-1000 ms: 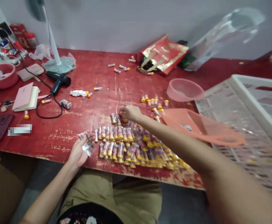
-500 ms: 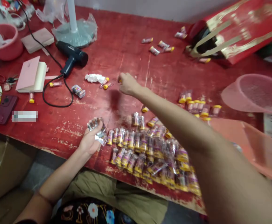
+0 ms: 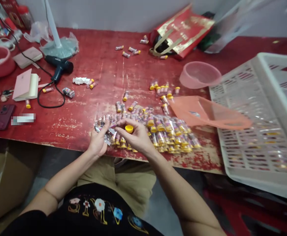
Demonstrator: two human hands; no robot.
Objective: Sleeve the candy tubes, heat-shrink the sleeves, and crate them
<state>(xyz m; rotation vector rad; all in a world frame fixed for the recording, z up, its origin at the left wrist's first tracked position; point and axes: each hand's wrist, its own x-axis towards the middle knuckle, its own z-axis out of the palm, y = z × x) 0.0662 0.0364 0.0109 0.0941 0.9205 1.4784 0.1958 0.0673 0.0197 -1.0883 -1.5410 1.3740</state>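
At the table's front edge, my left hand [image 3: 99, 142] is closed around a bunch of small shiny packets [image 3: 99, 124] with dark and silvery printing. My right hand [image 3: 139, 136] is curled beside it, thumb and fingertips nearly at the packets. A yellow cap [image 3: 129, 128] shows in the curl of that hand; it looks like the end of a small clear tube, whose body is mostly hidden by the fingers. Behind and right of both hands lies a pile of clear yellow-capped tubes [image 3: 176, 132], laid in rough rows.
An orange mesh bag [image 3: 207, 114], a pink basin [image 3: 199, 75] and a white crate [image 3: 246, 154] stand to the right. Leftward lie a hair dryer [image 3: 59, 67], a notebook [image 3: 22, 87] and a phone [image 3: 4, 116]. A red gift bag [image 3: 182, 31] leans at the back.
My right hand has come back from the middle of the table to beside my left hand, with a yellow cap now visible in it. The view has swung right, showing the white crate.
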